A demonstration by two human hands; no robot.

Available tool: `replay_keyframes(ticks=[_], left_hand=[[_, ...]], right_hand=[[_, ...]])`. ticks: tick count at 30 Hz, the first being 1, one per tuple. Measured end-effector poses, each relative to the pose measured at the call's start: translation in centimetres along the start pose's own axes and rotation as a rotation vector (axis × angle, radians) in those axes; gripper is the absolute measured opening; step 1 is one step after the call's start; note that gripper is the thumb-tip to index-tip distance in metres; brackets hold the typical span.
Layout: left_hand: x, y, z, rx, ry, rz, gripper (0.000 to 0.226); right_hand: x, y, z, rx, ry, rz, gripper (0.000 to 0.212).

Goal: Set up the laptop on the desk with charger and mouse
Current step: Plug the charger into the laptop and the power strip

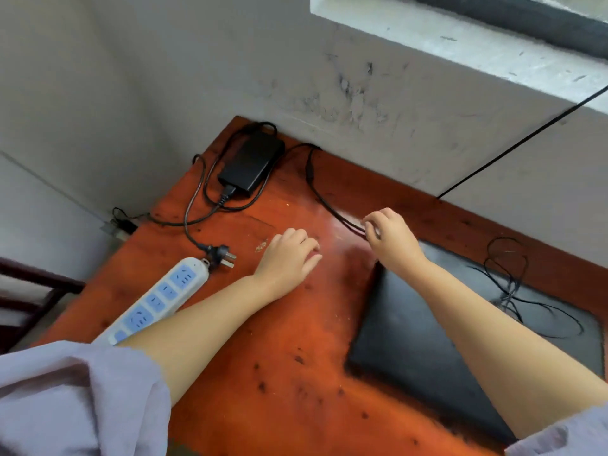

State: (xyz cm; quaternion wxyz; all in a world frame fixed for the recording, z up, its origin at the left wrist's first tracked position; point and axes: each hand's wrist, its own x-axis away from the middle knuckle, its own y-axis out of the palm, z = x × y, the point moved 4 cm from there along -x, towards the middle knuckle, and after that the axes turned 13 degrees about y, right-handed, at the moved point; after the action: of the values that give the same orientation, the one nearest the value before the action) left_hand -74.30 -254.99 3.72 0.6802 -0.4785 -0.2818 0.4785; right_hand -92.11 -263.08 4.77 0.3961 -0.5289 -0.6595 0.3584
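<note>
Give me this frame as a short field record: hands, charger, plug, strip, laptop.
left hand: open, fingers spread on the worn red-orange wooden desk
right hand: pinches the thin black charger cable
charger: black rectangular power brick at the desk's far corner, cables looped around it
plug: black three-pin plug lying loose, not inserted
strip: white power strip with blue sockets near the desk's left edge, sockets unused
laptop: closed black laptop under the right forearm, a thin black wire coiled on top
mouse: not visible
</note>
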Motion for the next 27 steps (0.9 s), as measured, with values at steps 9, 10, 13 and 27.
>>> replay_keyframes(ticks=[9, 10, 13, 27], left_hand=[[12.5, -4.5, -6.4, -0.098, -0.215, 0.203, 0.011], [13.4, -4.6, -7.6, -0.118, -0.262, 0.189, 0.013], [16.1, -4.5, -11.1, -0.165, -0.39, 0.122, 0.029], [19.9, -1.2, -14.3, -0.106, -0.44, 0.034, 0.075]], right_hand=[[3.7, 8.1, -15.9, 0.05, -0.315, -0.173, 0.017], [3.7, 8.8, -17.3, 0.068, -0.319, -0.19, 0.02], [3.4, 11.2, -21.1, 0.17, -0.288, -0.272, 0.031], [1.9, 12.0, -24.4, 0.381, -0.148, -0.385, 0.024]])
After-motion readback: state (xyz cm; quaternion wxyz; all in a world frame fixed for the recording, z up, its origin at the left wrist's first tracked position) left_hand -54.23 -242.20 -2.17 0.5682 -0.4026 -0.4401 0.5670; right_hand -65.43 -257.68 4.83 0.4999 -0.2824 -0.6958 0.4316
